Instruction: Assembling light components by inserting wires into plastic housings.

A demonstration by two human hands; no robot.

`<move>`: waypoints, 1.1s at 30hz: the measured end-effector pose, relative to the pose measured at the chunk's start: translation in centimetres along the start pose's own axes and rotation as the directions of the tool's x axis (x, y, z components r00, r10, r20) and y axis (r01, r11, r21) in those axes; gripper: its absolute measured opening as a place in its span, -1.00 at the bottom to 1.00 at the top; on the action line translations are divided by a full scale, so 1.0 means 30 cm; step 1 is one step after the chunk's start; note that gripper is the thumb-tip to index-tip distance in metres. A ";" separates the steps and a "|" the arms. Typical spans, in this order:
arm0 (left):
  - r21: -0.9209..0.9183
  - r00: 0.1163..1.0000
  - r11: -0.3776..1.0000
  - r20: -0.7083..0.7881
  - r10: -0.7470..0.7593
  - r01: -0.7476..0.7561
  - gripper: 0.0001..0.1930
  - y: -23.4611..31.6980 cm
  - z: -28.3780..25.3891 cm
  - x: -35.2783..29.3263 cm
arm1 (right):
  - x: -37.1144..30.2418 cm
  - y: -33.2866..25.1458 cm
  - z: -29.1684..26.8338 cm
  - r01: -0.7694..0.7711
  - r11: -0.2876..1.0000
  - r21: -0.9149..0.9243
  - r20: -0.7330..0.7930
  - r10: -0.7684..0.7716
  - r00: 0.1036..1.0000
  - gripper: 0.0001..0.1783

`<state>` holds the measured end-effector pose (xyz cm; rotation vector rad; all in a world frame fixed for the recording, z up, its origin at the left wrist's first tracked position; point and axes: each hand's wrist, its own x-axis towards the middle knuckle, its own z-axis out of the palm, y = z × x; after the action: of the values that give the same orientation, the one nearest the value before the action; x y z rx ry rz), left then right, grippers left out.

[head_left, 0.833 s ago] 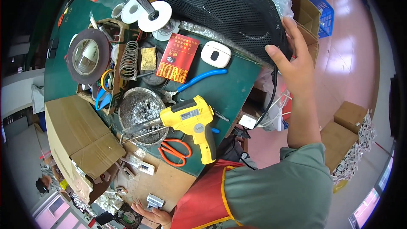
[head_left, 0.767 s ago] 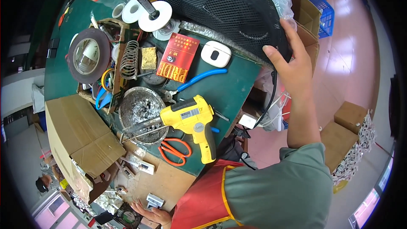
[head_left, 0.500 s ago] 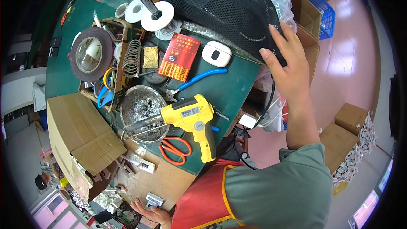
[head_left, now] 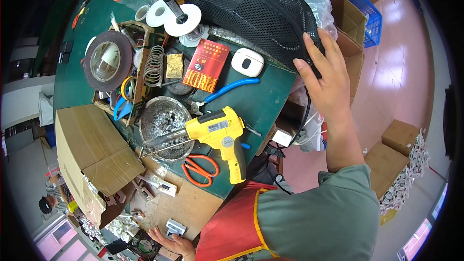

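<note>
At the upper right, my right hand (head_left: 328,75) rests its fingertips and thumb against the end of a black mesh bag (head_left: 251,12), fingers spread apart. A black cord hangs below that palm. At the lower left, my left hand (head_left: 173,246) lies with its fingers apart beside a small white-and-grey part (head_left: 176,227) on a brown board (head_left: 193,208); I see no thing held in it. A yellow soldering gun (head_left: 217,128) lies between the hands, its barrel across a round metal bowl (head_left: 165,111) of silvery solder scraps.
On the green table (head_left: 270,108) lie blue-handled pliers (head_left: 227,89), orange-handled scissors (head_left: 200,170), a red packet (head_left: 207,65), a white earbud case (head_left: 247,63) and a spool stand (head_left: 182,19). A cardboard box (head_left: 96,140) stands left; a blue basket (head_left: 372,24) stands beyond the table.
My right fingertips have shifted slightly toward the left along the mesh bag's end. My left hand stays in place. The view has moved a little.
</note>
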<state>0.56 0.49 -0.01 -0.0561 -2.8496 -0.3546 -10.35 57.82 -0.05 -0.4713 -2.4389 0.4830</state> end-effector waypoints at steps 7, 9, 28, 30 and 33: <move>0.082 0.999 0.996 0.024 -0.026 0.024 -0.22 0.018 -0.008 0.006 | 0.000 -0.002 -0.004 -0.014 1.000 -0.027 0.012 0.015 1.000 -0.52; 0.110 0.999 0.994 0.041 -0.003 -0.002 -0.22 0.016 -0.011 0.012 | 0.004 -0.005 0.003 -0.043 0.999 -0.009 -0.009 0.043 0.999 -0.54; 0.103 0.998 0.993 0.044 0.051 -0.055 -0.36 0.034 -0.036 0.029 | 0.010 0.042 -0.019 -0.046 0.920 0.388 -0.130 0.104 0.986 -0.53; 0.106 0.996 0.992 0.058 0.064 -0.069 -0.37 0.035 -0.042 0.031 | 0.005 0.043 -0.022 -0.030 0.930 0.366 -0.128 0.082 0.988 -0.53; 0.071 0.997 0.995 0.046 0.067 -0.070 -0.37 0.034 -0.036 0.039 | -0.002 0.036 -0.020 -0.028 0.929 0.370 -0.125 0.080 0.989 -0.54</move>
<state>-0.21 1.23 1.55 -0.1487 -2.8924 -0.2376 -9.71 58.88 -0.10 -0.3960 -2.1404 0.8812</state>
